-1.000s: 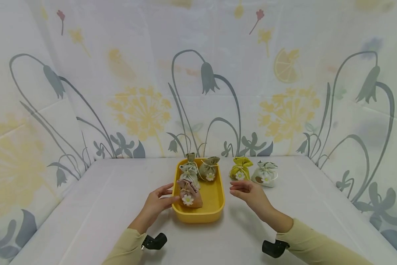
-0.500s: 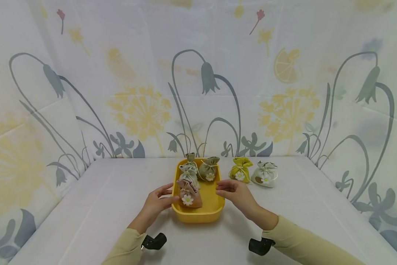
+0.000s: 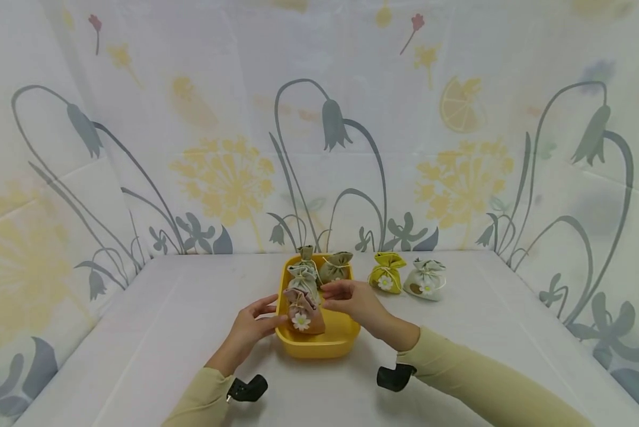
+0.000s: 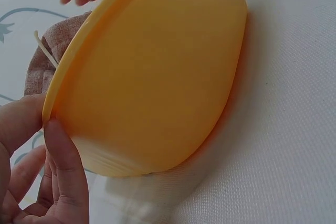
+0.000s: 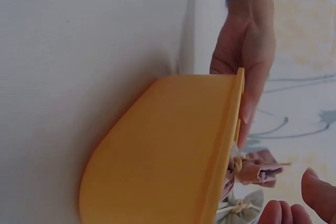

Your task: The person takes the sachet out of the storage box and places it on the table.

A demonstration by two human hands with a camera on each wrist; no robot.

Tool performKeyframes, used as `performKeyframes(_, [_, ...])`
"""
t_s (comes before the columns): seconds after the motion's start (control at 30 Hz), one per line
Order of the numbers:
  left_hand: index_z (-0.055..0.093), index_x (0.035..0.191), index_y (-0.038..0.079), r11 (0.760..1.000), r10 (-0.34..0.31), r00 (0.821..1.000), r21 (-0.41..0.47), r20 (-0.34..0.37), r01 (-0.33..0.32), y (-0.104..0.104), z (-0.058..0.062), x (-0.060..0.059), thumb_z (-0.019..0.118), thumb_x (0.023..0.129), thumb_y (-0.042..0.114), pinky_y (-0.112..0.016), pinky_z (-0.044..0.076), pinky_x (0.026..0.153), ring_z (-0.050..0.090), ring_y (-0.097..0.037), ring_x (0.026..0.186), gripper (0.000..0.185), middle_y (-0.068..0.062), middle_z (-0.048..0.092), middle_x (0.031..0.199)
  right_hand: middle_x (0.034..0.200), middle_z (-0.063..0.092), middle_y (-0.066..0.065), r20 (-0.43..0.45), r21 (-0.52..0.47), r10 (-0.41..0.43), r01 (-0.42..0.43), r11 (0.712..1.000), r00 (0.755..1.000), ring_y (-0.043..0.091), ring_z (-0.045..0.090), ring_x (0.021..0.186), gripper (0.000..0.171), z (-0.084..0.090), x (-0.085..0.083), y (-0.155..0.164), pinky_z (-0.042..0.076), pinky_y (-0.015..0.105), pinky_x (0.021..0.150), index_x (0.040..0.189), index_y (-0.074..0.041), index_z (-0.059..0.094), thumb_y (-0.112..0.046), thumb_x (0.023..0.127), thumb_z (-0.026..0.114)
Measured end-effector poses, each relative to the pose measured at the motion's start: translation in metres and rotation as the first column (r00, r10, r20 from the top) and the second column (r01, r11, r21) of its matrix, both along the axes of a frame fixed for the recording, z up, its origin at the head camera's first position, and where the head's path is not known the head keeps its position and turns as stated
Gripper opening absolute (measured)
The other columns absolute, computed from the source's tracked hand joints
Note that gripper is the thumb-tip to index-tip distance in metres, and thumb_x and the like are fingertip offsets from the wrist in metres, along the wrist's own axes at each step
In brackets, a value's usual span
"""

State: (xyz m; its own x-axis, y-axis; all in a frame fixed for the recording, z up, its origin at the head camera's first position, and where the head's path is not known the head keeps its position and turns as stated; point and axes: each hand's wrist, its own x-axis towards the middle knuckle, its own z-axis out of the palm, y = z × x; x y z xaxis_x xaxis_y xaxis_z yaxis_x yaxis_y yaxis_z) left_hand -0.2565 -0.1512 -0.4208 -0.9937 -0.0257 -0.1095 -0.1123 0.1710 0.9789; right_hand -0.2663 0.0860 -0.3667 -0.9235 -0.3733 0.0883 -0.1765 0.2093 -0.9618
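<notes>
My left hand [image 3: 252, 323] pinches the left rim of a yellow plastic bin [image 3: 319, 351], thumb and fingers on either side of the rim in the left wrist view. Over the bin reaches my right hand [image 3: 359, 305], its thumb and fingers apart with nothing between them in the right wrist view. A pink drawstring pouch [image 3: 314, 325] with a white flower sits at the bin's front left. Behind it stand a pale pouch [image 3: 302, 277] and a grey-green pouch [image 3: 306, 254]. Another grey-green pouch [image 3: 332, 270], at the back right, is partly hidden by my right fingers.
To the right of the bin, a yellow-green pouch [image 3: 386, 274] and a pale grey pouch [image 3: 428, 279] stand on the white-covered table [image 3: 191, 308]. A flower-patterned cloth [image 3: 319, 178] hangs behind and at both sides.
My right hand has moved left from beside the yellow-green pouch, across the bin's right rim, to above the bin. My left hand has stayed at the left rim.
</notes>
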Motion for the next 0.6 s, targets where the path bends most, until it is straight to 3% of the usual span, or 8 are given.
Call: performKeyframes(0.6, [0.051, 0.133, 0.008, 1.000, -0.010, 1.000, 0.005, -0.006, 0.010, -0.002, -0.001, 0.000, 0.078, 0.077, 0.022, -0.035, 0.053, 0.080, 0.060, -0.021, 0.092, 0.064, -0.016, 0.052, 0.118, 0.094, 0.065, 0.006, -0.009, 0.197, 0.087, -0.084, 0.977, 0.996, 0.015, 0.059, 0.085, 0.037, 0.005, -0.020, -0.033, 0.053, 0.027, 0.077, 0.111, 0.002, 0.064, -0.004, 0.077, 0.075])
